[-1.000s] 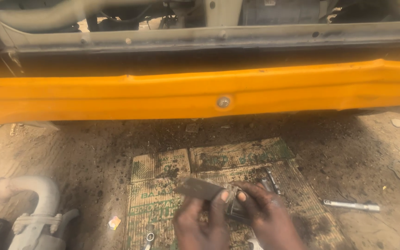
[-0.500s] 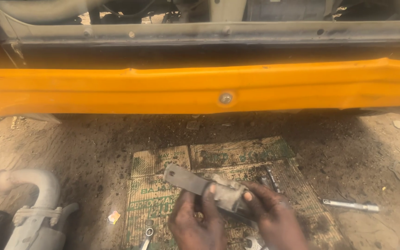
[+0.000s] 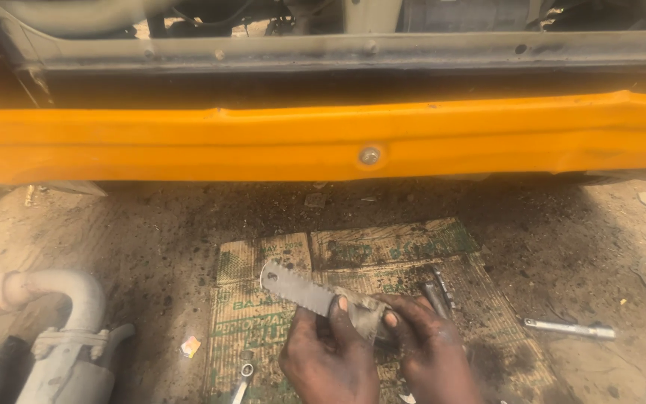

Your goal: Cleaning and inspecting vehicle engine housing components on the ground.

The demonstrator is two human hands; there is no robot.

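Both of my hands hold one grimy metal part (image 3: pixel 315 294) low in the middle of the view, over a flattened cardboard sheet (image 3: pixel 383 247). The part has a flat grey arm with a wavy edge and a hole at its left tip, and a bulkier body at the right. My left hand (image 3: pixel 330 359) grips it from below with the thumb on top. My right hand (image 3: pixel 431 352) clasps the bulky end. An orange car body edge (image 3: pixel 188 146) with a bolt (image 3: pixel 369 155) runs across above.
A spanner (image 3: pixel 242 378) lies on the cardboard beside my left hand, and dark rods (image 3: pixel 439 295) lie right of the part. A chrome socket extension (image 3: pixel 570 328) rests on the dirt at the right. A pale pipe and metal assembly (image 3: pixel 46 337) sits at lower left.
My hands have lifted the metal part higher and turned it, so its flat arm now points up-left. The view has tilted down slightly.
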